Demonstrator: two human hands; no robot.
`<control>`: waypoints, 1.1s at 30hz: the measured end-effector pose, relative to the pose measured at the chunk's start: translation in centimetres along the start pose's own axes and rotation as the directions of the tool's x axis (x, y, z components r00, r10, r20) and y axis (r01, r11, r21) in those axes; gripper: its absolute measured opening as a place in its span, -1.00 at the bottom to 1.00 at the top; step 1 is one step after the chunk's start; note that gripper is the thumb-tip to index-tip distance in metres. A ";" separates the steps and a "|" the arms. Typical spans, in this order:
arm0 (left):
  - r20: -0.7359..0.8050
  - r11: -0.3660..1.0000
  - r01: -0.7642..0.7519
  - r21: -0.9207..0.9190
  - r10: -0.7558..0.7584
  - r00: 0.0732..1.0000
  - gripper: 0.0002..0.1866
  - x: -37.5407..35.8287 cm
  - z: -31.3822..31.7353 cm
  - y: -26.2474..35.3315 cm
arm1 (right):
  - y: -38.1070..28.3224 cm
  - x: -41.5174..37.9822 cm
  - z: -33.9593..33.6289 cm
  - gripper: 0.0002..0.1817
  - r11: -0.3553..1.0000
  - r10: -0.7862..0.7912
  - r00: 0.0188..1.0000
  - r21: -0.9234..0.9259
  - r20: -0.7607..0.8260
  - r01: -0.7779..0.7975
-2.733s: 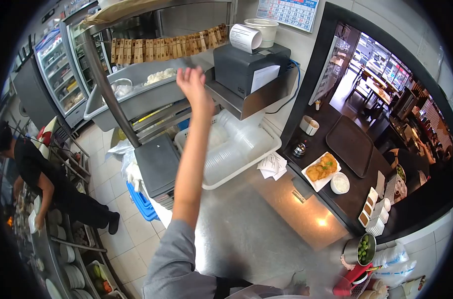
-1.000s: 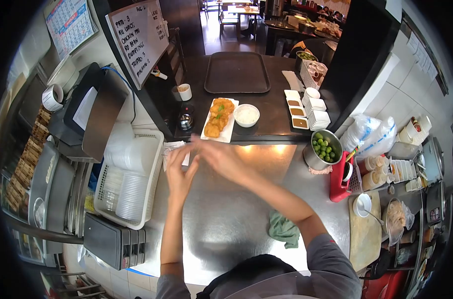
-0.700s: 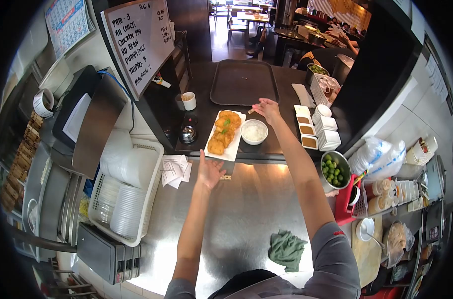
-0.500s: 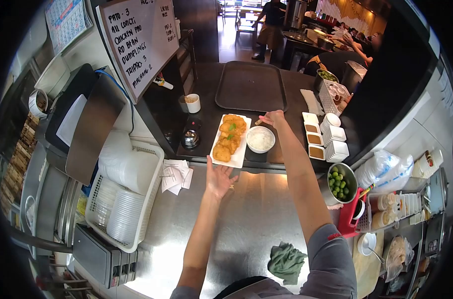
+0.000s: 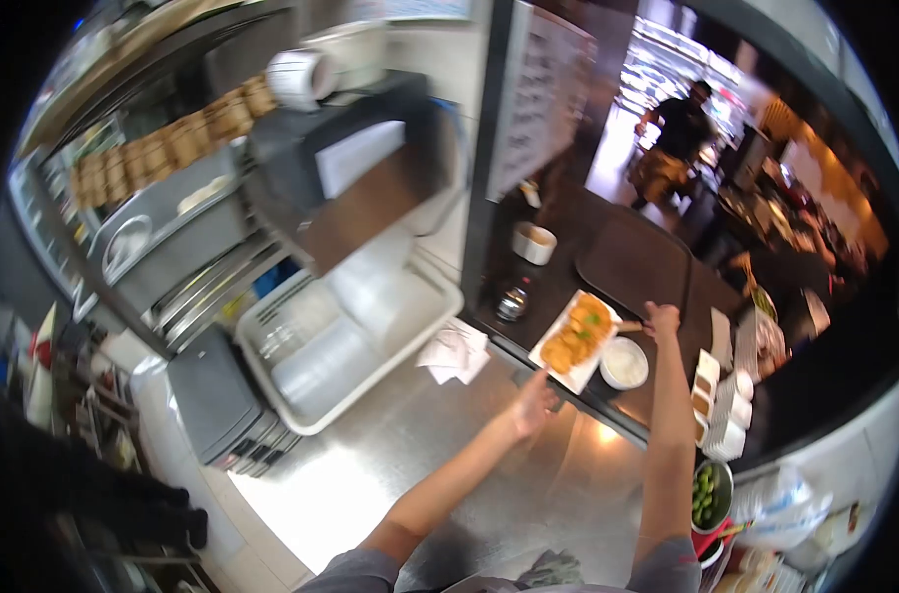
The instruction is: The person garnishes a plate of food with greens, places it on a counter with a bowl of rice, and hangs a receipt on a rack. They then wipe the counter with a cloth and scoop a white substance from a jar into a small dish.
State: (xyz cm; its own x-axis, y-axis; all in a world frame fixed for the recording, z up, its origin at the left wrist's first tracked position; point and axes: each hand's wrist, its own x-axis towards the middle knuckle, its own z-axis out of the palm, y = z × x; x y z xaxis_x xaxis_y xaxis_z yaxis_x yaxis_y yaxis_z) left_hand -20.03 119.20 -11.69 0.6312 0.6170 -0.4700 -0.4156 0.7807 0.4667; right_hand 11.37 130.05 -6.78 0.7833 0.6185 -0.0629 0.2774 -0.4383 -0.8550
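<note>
A white rectangular plate (image 5: 539, 353) of golden fried pieces (image 5: 580, 334) with green garnish sits on the dark counter ledge. Beside it on the right stands a bowl of white rice (image 5: 624, 363). My left hand (image 5: 534, 408) is at the plate's near corner, fingers stretched toward it; blur hides whether they touch. Behind the rice, my right hand (image 5: 663, 322) has its fingers closed at the end of a small brown stick-like piece (image 5: 628, 326), whose kind I cannot make out. That piece reaches toward the plate's right edge.
A dark tray (image 5: 635, 259) lies behind the plate. Left are a call bell (image 5: 513, 302), a white cup (image 5: 534, 244), paper slips (image 5: 453, 351) and a basket of plastic containers (image 5: 447, 289). Sauce dishes (image 5: 704, 383) and a pot of limes (image 5: 707, 494) line the right. A person (image 5: 679, 138) is beyond.
My view has swung left, so the counter things appear further right. My left hand's fingers are now less spread. The plate and bowl keep their places on the ledge.
</note>
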 end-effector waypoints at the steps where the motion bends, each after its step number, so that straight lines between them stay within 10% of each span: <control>1: -0.007 1.000 -0.022 0.013 0.022 1.000 0.01 -1.0 0.2 -0.1 | -1.2 1.5 0.8 -0.75 0.944 -0.315 0.931 0.042 -0.184 0.328; 2: -0.010 0.999 -0.032 0.030 0.032 0.999 -0.03 -1.9 0.4 -0.5 | -2.4 3.1 1.7 -0.73 0.788 -0.587 0.734 -0.033 -0.343 0.615; 4: 0.000 0.997 -0.070 0.034 0.070 0.998 -0.11 -3.4 0.9 -1.7 | -15.3 -10.8 -0.7 -0.76 0.737 -0.522 0.849 0.543 0.081 0.402; 9: 0.092 0.998 -0.053 0.042 0.049 0.995 -0.39 -8.1 1.5 -4.5 | -32.9 -32.4 2.1 -0.76 0.205 -0.979 0.150 0.745 0.141 0.635; 13: 0.207 0.993 -0.081 0.090 0.061 0.977 -0.53 -15.0 1.2 -3.8 | -40.4 -37.7 9.5 0.11 0.628 -0.769 0.576 0.496 0.278 0.600; 18: 0.258 0.983 -0.147 0.111 0.115 0.959 -0.71 -21.3 -2.3 -1.6 | -42.7 -40.6 16.3 -0.21 0.675 -0.713 0.691 0.150 -0.118 0.722; 24: 0.124 0.692 -0.686 0.222 0.678 0.724 -0.48 -33.0 -6.8 5.8 | -40.7 -44.5 13.7 -0.75 0.277 -0.865 0.499 0.772 -0.059 0.572; 27: 0.050 0.386 -0.869 0.308 0.906 0.420 -0.40 -37.9 -7.4 8.3 | -34.9 -47.5 9.6 -0.41 0.322 -0.942 0.148 0.688 0.300 0.650; 29: 0.221 0.389 -0.912 0.127 0.886 0.408 -0.39 -39.5 -7.5 8.1 | -29.7 -49.8 4.4 -0.34 0.274 -0.853 -0.137 0.657 0.503 0.703; 33: 0.288 0.404 -0.882 0.240 0.839 0.463 -0.52 -38.4 -4.5 4.3 | -20.5 -49.8 -5.0 -0.37 0.343 -0.810 -0.076 0.576 0.581 0.742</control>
State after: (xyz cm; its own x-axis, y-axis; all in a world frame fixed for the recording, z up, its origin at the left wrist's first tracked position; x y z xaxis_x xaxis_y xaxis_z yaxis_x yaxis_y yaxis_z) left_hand -48.99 99.34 5.00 0.1318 0.9115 0.3895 -0.5676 -0.2528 0.7836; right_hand -30.51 105.00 16.42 -0.6075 0.6870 0.3987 0.3556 0.6840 -0.6369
